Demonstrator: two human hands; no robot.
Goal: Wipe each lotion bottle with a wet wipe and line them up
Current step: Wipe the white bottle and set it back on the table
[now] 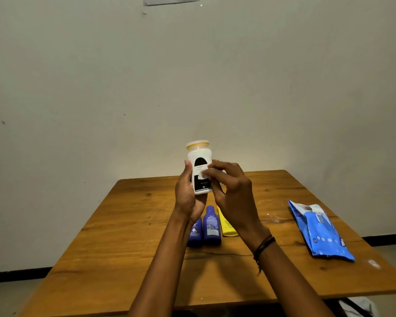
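A white lotion bottle (200,159) with a black label and a yellow-rimmed cap is held upright above the table in my left hand (188,195), which grips its left side and base. My right hand (232,191) presses a small white wet wipe (205,173) against the bottle's label and right side. Below my hands, two dark blue bottles (212,225) (196,232) lie flat side by side on the wooden table (124,225). A yellow bottle (226,227) lies to their right, partly hidden behind my right wrist.
A blue pack of wet wipes (320,232) lies on the right side of the table, near its right edge. A plain wall stands just behind the table's far edge. A small white scrap (373,263) lies near the right front corner.
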